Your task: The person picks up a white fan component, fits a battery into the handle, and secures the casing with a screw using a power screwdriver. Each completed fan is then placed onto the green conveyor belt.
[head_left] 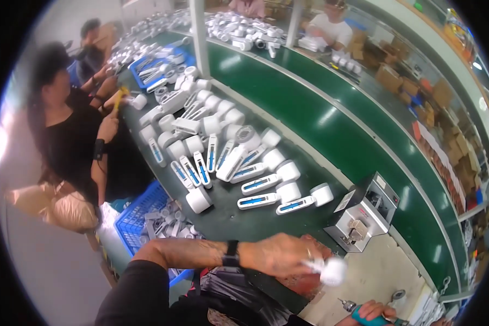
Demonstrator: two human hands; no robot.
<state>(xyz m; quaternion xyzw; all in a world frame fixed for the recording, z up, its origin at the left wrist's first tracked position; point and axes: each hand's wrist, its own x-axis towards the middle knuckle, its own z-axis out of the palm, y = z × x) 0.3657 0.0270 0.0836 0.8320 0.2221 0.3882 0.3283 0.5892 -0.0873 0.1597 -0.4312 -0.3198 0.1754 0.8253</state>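
Observation:
My left hand (281, 255), with a black band on its wrist, is closed on a white handheld appliance with a round head (333, 271). Slight motion blur softens its outline. At the lower right, my right hand (376, 311) grips a teal power screwdriver (364, 315), whose bit points up and left. Under the left hand lies a reddish-brown pad (308, 278) on the bench. Several similar white appliances with blue strips in their handles, such as this nearby one (258, 200), are spread on the dark green table beyond my left arm.
A metal-and-black box-shaped machine (358, 217) stands right of the appliances, beside a green conveyor belt (320, 117). Blue baskets of parts (141, 214) sit at left. Co-workers are at left, one holding a yellow tool (118, 100). A small round grey part (399, 294) lies near the screwdriver.

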